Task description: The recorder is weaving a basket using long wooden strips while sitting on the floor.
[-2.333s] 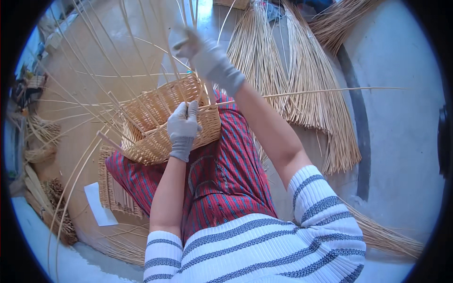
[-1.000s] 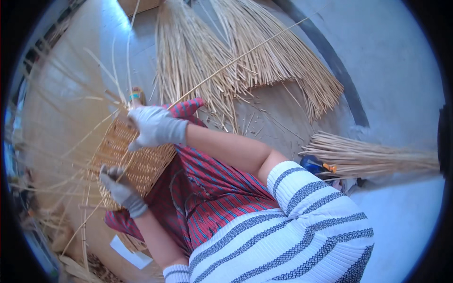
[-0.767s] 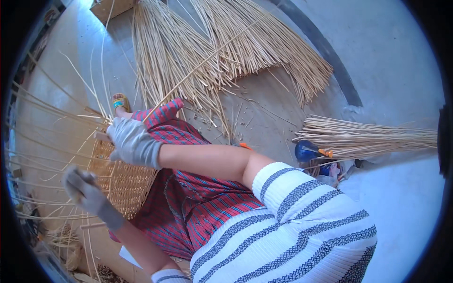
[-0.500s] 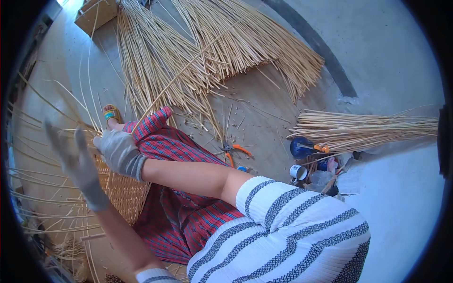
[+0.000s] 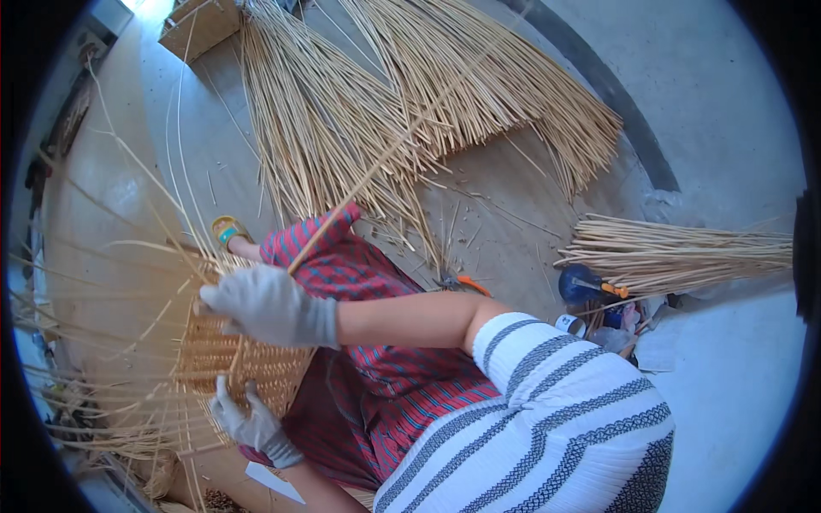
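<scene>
A woven cane basket (image 5: 284,376) rests on the red striped cloth over my lap (image 5: 385,359), with many long loose canes fanning out leftward. My right hand (image 5: 269,306), in a pale grey glove, is closed round canes at the basket's upper end, its fingertips partly hidden. A long cane slants up-right from beside it. Below, my left hand (image 5: 248,417), also gloved, has its fingers apart and slightly bent against the basket, beside a cane lying across the weave. A sandalled foot (image 5: 231,232) shows past the basket.
Large cane bundles (image 5: 410,94) lie ahead and another bundle (image 5: 667,248) at the right. Orange-handled cutters (image 5: 470,285), a dark blue container (image 5: 580,286), a white mug (image 5: 569,325) and plastic bags lie on the right. A wooden box (image 5: 201,30) stands at top, a white sheet (image 5: 274,479) at bottom.
Since half a second ago my left hand has come down from the raised canes to the basket's lower part. Earlier, the basket was more upright and further from the view's left edge.
</scene>
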`<state>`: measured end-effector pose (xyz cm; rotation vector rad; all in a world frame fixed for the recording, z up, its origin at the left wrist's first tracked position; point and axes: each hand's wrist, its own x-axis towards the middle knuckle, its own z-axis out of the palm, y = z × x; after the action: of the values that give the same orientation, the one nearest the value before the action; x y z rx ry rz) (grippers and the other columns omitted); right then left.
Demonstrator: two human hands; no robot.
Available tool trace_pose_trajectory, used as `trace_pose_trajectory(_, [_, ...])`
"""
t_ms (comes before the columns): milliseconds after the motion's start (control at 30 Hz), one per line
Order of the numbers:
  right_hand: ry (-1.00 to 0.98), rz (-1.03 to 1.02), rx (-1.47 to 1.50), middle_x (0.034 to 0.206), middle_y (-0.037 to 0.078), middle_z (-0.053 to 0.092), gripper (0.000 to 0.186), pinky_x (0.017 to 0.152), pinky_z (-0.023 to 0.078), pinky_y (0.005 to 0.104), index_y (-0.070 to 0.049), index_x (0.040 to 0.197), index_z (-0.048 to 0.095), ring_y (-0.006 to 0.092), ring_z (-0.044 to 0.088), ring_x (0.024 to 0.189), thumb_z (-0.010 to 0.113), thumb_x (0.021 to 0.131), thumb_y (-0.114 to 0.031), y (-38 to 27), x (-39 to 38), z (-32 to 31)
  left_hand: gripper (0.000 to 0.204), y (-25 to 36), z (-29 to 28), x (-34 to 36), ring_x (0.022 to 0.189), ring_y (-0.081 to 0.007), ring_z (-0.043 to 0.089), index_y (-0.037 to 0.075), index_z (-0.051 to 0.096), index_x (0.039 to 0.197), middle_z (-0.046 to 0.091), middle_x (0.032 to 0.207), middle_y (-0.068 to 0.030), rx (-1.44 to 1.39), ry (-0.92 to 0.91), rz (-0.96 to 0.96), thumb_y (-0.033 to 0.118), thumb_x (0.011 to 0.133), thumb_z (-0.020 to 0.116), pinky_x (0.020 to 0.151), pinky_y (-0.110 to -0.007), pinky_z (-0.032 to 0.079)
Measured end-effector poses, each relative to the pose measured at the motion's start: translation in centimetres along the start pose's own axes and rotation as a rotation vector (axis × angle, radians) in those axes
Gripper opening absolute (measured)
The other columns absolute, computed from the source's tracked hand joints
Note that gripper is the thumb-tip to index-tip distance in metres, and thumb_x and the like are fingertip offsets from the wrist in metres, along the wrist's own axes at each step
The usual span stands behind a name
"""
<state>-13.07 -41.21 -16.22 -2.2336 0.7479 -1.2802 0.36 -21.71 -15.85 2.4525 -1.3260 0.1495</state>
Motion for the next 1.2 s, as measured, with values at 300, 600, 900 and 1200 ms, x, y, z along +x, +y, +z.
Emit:
trace_pose_trajectory(300, [-0.207, 0.468, -0.166, 0.091, 0.01, 0.066, 0.025, 0.071, 0.054, 0.0439, -0.018, 0.106, 0.068, 0.0315, 0.066, 0.083, 0.066, 0.081, -0.018, 23.9, -14.6, -2.8, 0.041, -2.6, 0.0, -0.6, 0.103, -0.0385, 0.058, 0.003, 0.06, 0.127, 0.061, 0.113, -0.02, 0.011, -0.007, -0.016, 0.017, 0.09, 0.07, 0.09, -0.046, 0.046])
trace_pose_trajectory(600, [-0.498, 0.877, -0.817, 0.109, 0.015, 0.068, 0.042, 0.089, 0.052, 0.0454, -0.01, 0.119, 0.06, 0.034, 0.065, 0.102, 0.071, 0.084, -0.03, 42.4, -11.6, -4.3, 0.045, -3.0, -0.2, -0.1, 0.102, -0.0359, 0.062, -0.003, 0.057, 0.127, 0.061, 0.117, -0.0249, 0.033, 0.066, 0.001, -0.007, 0.084, 0.066, 0.089, -0.041, 0.053])
trace_pose_trajectory(900, [-0.255, 1.126, -0.52, 0.111, 0.021, 0.068, 0.037, 0.088, 0.051, 0.0503, -0.012, 0.12, 0.064, 0.0392, 0.066, 0.102, 0.063, 0.088, -0.031, 45.1, -9.5, -1.0, 0.043, 0.3, -1.6, 2.1, 0.104, -0.036, 0.059, -0.005, 0.056, 0.126, 0.054, 0.119, -0.0254, -0.07, -0.036, -0.144, -0.007, 0.084, 0.058, 0.095, -0.043, 0.049])
trace_pose_trajectory(1200, [-0.381, 1.126, -0.719, 0.094, 0.02, 0.072, 0.02, 0.076, 0.055, 0.0514, -0.01, 0.107, 0.061, 0.0387, 0.071, 0.089, 0.048, 0.094, -0.016, 47.4, -9.0, 3.0, 0.04, -2.2, -0.3, 0.8, 0.104, -0.033, 0.06, -0.007, 0.057, 0.122, 0.058, 0.114, -0.0229, -0.159, 0.097, -0.32, 0.004, 0.085, 0.065, 0.094, -0.04, 0.05])
